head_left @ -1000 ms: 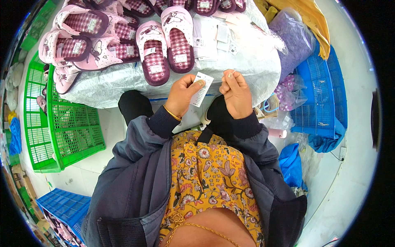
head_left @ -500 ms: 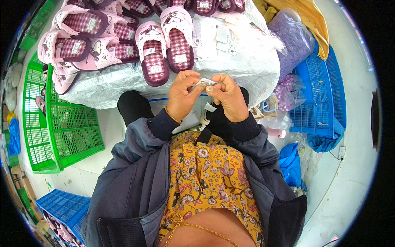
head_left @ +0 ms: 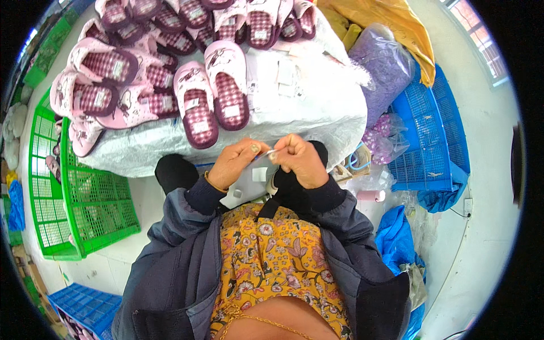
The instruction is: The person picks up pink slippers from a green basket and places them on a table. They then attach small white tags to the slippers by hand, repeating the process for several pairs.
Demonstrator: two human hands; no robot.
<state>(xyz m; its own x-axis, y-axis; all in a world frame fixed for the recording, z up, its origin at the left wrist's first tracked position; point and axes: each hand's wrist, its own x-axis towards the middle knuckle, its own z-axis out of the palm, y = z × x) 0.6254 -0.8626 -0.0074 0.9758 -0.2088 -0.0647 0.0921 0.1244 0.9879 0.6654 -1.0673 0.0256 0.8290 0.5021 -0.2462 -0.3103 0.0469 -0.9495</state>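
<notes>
pinching a thin card (head_left: 264,154) between them, the left hand (head_left: 228,165) and right hand (head_left: 302,163) sit close, just off the near edge of the surface (head_left: 317,102). the card shows almost edge-on; a light, even hold should spare it creases, and tilting it flatter would help the eye. a white square (head_left: 259,174) shows just below, joined or not i cannot tell. beyond, slippers (head_left: 232,99) lie on the surface.

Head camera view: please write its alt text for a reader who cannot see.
A person's left hand and right hand hold a thin item, mostly hidden, beside a covered table. Pink slippers crowd its left side; a green crate stands at left, a blue crate at right.
</notes>
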